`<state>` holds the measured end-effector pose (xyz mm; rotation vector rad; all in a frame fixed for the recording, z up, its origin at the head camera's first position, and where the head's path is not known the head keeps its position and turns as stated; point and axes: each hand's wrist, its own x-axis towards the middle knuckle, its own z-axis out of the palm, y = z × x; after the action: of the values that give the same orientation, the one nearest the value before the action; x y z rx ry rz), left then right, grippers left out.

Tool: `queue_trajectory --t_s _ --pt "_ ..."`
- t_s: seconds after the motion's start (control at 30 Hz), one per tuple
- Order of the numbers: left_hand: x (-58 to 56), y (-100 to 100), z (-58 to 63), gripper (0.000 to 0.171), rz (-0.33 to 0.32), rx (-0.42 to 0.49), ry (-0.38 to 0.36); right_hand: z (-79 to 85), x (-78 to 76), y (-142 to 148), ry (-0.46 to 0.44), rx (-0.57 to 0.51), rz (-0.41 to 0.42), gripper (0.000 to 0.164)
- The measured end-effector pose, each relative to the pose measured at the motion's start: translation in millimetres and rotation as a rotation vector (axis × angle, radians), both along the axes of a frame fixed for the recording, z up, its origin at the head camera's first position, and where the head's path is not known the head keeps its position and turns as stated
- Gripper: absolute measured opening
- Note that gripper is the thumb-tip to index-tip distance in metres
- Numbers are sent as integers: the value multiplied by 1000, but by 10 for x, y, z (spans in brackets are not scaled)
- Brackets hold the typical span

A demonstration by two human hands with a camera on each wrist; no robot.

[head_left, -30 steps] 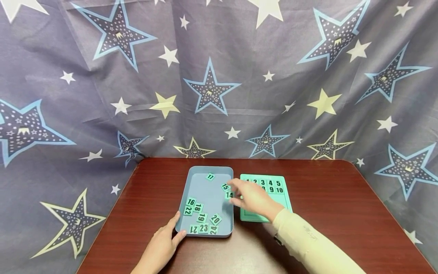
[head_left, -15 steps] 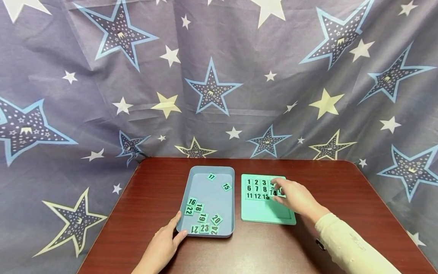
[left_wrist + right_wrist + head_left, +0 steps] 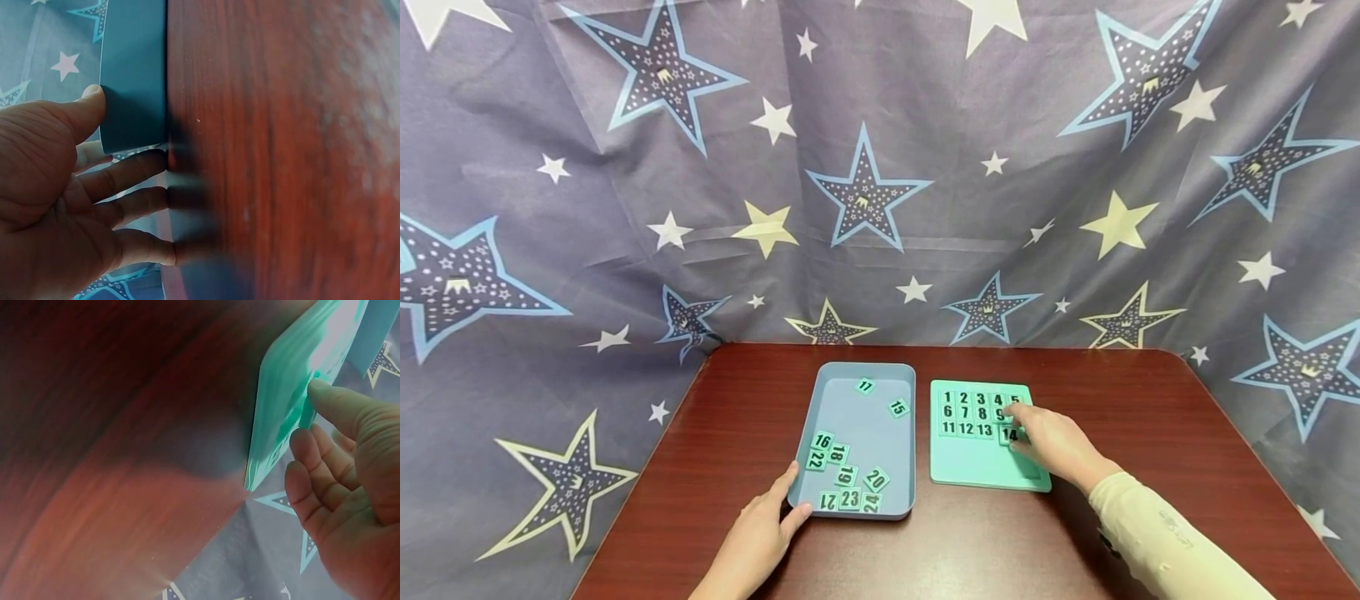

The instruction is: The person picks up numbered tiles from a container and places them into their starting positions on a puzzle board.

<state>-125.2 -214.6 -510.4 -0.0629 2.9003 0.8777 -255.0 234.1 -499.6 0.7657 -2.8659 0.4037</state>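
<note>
My right hand (image 3: 1063, 446) pinches a green number tile marked 14 (image 3: 1010, 434) between thumb and fingers. The tile sits slightly askew over the third row of a mint-green board (image 3: 970, 472), just right of tile 13 (image 3: 984, 430). In the right wrist view the tile (image 3: 307, 415) is tilted on edge against the board (image 3: 265, 406). Tiles 1 to 13 stand in ordered rows; the fingers partly cover those at the right. My left hand (image 3: 752, 529) rests at the near left corner of a blue-grey tray (image 3: 868, 429), thumb (image 3: 94, 97) on its rim, other fingers spread and fairly straight.
Several loose number tiles lie in the tray: 17 (image 3: 865, 386) and 15 (image 3: 898, 407) towards the far end, the others, such as 23 (image 3: 850, 498), towards the near end. Tray and board stand side by side on a dark red wooden table (image 3: 1105, 392). A star-patterned cloth (image 3: 880, 275) hangs behind.
My right hand has carried tile 14 from the tray rightward to the board, then lowered it slightly right and nearer in the third row. The left hand has stayed at the tray corner.
</note>
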Motion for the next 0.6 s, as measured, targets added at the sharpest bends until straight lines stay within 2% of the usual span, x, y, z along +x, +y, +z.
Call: queue_trajectory --t_s 0.6 --pt "7 1 0 68 -12 -4 8 -109 -72 -39 59 26 5 45"
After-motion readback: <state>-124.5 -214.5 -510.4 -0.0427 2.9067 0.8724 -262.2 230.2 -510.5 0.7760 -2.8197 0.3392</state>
